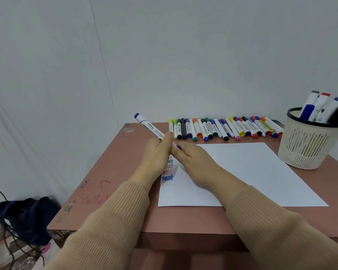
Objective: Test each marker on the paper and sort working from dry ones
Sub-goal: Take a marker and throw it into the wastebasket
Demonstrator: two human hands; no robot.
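- Blue marker [150,127]: gripped by left hand [156,151]; right hand [191,158] pinches its near end, over paper [252,172], far-left corner.
- Done: several "test" words written.
- Likely outstanding: marker row [222,129], table's far edge.

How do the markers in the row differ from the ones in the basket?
The row of markers lies flat on the table, side by side; the basket markers stand tilted in the basket. The row has many more, in more colours; the basket markers are few and look thicker. Both groups appear capped.
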